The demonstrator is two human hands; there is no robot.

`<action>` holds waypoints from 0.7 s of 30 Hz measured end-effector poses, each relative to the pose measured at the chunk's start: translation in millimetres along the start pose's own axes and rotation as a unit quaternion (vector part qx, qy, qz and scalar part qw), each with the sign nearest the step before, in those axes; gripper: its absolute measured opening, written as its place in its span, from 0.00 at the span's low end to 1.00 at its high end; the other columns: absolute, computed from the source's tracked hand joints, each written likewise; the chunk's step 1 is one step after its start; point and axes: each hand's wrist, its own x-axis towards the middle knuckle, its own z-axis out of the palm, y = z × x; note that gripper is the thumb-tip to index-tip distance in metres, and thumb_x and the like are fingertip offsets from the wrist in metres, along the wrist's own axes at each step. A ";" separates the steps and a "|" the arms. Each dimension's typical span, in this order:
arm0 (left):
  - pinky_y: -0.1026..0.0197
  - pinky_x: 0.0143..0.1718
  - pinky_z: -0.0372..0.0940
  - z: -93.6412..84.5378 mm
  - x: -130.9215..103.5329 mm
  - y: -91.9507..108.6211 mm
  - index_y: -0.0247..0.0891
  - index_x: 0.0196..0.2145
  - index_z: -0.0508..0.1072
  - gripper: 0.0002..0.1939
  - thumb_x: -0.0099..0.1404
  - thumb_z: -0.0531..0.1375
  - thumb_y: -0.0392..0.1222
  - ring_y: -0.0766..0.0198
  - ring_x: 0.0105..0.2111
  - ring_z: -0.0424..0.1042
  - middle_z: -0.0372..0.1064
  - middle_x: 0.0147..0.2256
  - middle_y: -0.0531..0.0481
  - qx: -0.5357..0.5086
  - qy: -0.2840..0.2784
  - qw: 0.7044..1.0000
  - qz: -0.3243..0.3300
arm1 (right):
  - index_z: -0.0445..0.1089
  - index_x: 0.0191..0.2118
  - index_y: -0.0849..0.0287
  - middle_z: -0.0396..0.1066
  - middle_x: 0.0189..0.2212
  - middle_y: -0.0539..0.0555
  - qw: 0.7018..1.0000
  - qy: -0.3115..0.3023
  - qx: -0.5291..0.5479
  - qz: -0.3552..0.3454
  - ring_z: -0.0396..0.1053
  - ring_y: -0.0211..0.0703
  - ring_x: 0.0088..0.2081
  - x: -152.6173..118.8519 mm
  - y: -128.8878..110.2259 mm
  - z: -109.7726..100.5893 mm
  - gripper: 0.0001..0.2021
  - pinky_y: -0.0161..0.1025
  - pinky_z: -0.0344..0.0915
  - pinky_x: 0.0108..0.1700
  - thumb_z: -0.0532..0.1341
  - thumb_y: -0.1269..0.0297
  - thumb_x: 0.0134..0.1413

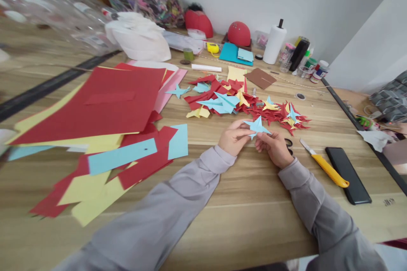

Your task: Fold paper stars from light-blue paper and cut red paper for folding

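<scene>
A light blue folded paper star (257, 126) is held up over the wooden table between my two hands. My left hand (234, 137) pinches its left point between thumb and fingers. On the other side, my right hand (275, 147) grips the lower right part with thumb and curled fingers. Just beyond the hands lies a pile of folded red paper pieces (270, 114), mixed with yellow and blue ones. A larger blue folded piece (219, 102) rests on the pile's left part.
Red sheets (127, 101) and paper offcuts (122, 156) cover the left. Black scissors (288, 146), a yellow cutter (330, 170) and a black phone (348, 175) lie at the right. Bottles and a white roll (275, 44) stand at the back.
</scene>
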 end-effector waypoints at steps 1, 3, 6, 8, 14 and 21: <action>0.55 0.47 0.69 0.9 -0.6 0.0 0.39 0.35 0.79 0.12 0.59 0.57 0.30 0.61 0.43 0.73 0.69 0.49 0.41 0.011 0.004 1.000 0.022 | 0.72 0.21 0.62 0.71 0.17 0.51 1.000 0.001 0.001 0.001 0.65 0.32 0.17 -0.1 0.0 -0.3 0.13 0.28 0.62 0.19 0.69 0.56 0.41; 0.55 0.46 0.69 2.5 -1.7 0.4 0.38 0.36 0.78 0.12 0.60 0.56 0.30 0.61 0.44 0.73 0.68 0.49 0.40 0.037 0.011 0.997 0.062 | 0.72 0.21 0.62 0.72 0.18 0.51 1.000 0.001 0.006 0.002 0.66 0.32 0.18 -0.2 0.0 -1.1 0.13 0.28 0.62 0.20 0.69 0.58 0.41; 0.57 0.45 0.70 4.0 -2.9 1.5 0.37 0.36 0.78 0.11 0.60 0.57 0.30 0.61 0.43 0.73 0.68 0.48 0.39 0.067 0.016 0.992 0.102 | 0.72 0.21 0.62 0.72 0.19 0.50 1.000 -0.002 0.022 0.003 0.66 0.31 0.18 0.2 -0.3 -2.6 0.11 0.28 0.63 0.20 0.69 0.59 0.40; 0.58 0.43 0.71 4.3 -3.4 2.6 0.37 0.36 0.78 0.09 0.60 0.58 0.31 0.62 0.42 0.73 0.69 0.46 0.40 0.080 0.018 0.990 0.116 | 0.72 0.21 0.62 0.72 0.19 0.50 1.000 -0.003 0.031 0.006 0.65 0.31 0.18 0.7 -0.7 -3.2 0.11 0.28 0.63 0.20 0.69 0.60 0.40; 0.61 0.38 0.72 3.6 -3.7 6.2 0.36 0.35 0.77 0.08 0.60 0.58 0.31 0.64 0.38 0.74 0.69 0.44 0.41 0.115 0.034 0.984 0.133 | 0.72 0.21 0.61 0.72 0.19 0.50 1.000 -0.008 0.026 0.003 0.66 0.31 0.18 1.5 -1.0 -2.7 0.12 0.27 0.62 0.20 0.69 0.58 0.41; 0.63 0.34 0.71 3.3 -3.9 7.5 0.35 0.33 0.77 0.07 0.61 0.58 0.33 0.67 0.33 0.73 0.68 0.42 0.42 0.148 0.045 0.980 0.124 | 0.73 0.22 0.61 0.72 0.19 0.50 1.000 -0.005 0.006 -0.001 0.67 0.32 0.18 0.4 -0.4 -2.3 0.10 0.27 0.63 0.20 0.69 0.59 0.41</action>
